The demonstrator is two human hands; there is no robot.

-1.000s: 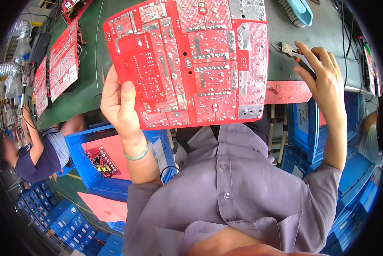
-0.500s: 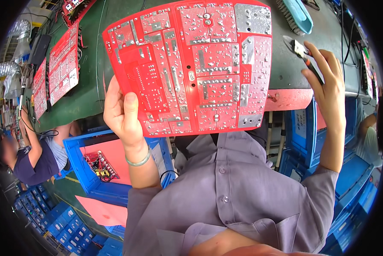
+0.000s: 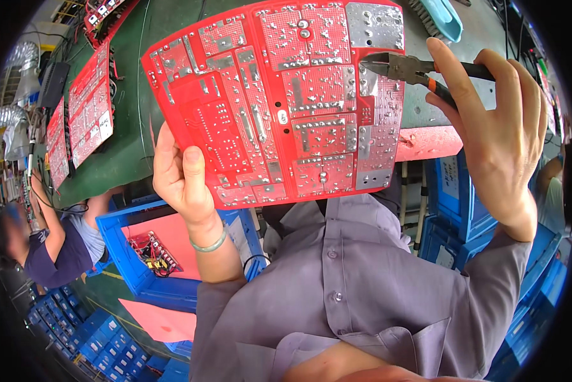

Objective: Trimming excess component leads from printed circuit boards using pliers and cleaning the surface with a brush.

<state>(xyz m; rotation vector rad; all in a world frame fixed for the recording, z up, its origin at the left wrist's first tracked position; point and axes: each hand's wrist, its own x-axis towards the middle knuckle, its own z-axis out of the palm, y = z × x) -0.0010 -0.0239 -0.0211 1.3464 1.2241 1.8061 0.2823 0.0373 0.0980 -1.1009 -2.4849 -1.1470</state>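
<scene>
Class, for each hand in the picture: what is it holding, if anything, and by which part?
Left hand: the red circuit board, by its lower left edge. Right hand: the cutting pliers, by the handles.

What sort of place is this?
Probably an electronics assembly or repair workshop: a large, solder-dotted red circuit board, metal hand cutters with black-and-orange handles, and stacked blue plastic bins suggest it.

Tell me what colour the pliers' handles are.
Black, with a small orange patch on one; the pliers show best in the head view.
</scene>
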